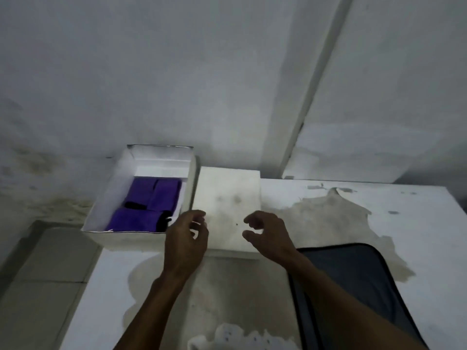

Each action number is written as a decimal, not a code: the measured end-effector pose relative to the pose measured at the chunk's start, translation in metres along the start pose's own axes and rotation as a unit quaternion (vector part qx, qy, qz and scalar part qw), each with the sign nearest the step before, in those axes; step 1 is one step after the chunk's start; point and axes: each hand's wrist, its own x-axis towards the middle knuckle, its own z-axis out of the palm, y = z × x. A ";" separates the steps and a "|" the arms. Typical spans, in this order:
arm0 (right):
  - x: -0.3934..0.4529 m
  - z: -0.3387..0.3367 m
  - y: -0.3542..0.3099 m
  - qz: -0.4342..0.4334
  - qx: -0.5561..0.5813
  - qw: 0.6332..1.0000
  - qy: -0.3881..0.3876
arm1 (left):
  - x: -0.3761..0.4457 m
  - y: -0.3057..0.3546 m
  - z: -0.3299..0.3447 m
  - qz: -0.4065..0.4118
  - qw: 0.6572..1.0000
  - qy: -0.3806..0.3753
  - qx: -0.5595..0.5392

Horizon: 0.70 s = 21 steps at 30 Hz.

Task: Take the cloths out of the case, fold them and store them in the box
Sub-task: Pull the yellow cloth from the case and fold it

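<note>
A white box (121,173) is seen beyond and to the left of the left hand (185,242), its lid off; folded purple cloths (147,205) with black edging are packed inside it, and the nearest one lies just past the fingertips of that hand. The left hand is held empty over the table (379,223), its fingers loosely curled and parted. Between and beyond the two hands a flat white lid (227,198) is laid beside the box. The right hand (267,236) is likewise held empty, fingers half curled and apart, gripping nothing. Below and to the right of the right forearm, a dark case (353,286) lies on the stained table surface.
</note>
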 end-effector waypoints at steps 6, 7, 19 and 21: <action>-0.057 -0.053 0.088 0.057 -0.028 0.998 0.007 | -0.057 0.021 0.076 0.003 0.990 -0.138 0.030; -0.067 -0.064 0.102 0.063 -0.040 0.997 0.012 | -0.066 0.026 0.090 -0.003 0.987 -0.160 0.033; -0.124 -0.165 0.240 0.187 -0.086 0.978 0.020 | -0.140 0.069 0.206 -0.169 0.935 -0.305 0.067; -0.124 -0.175 0.256 0.211 -0.088 0.973 0.010 | -0.145 0.075 0.216 -0.173 0.935 -0.303 0.061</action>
